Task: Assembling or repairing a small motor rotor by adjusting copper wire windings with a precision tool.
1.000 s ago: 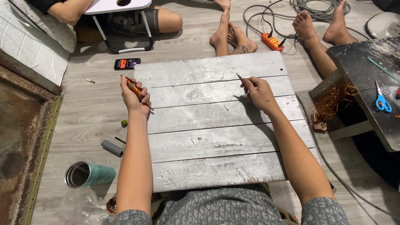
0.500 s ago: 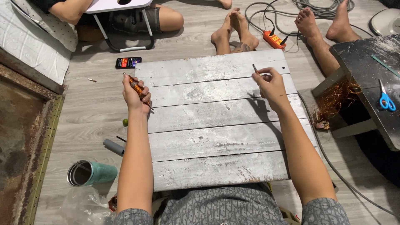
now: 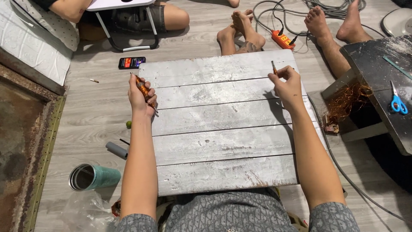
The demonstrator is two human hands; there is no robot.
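My left hand (image 3: 139, 96) grips a copper-wound rod (image 3: 143, 90) at the plank board's (image 3: 223, 124) left edge; my right hand (image 3: 287, 83) pinches a thin stick (image 3: 274, 67) near its far right corner.

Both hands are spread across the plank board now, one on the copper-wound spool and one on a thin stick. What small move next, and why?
Probably draw the right hand a little farther right. The left hand grips the copper-wound spool at the plank board's left edge, the right pinches a thin stick; any wire between them is too fine to see.

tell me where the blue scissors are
In the head view, the scissors lie at the far right on the dark table, beside the copper wire tangle.
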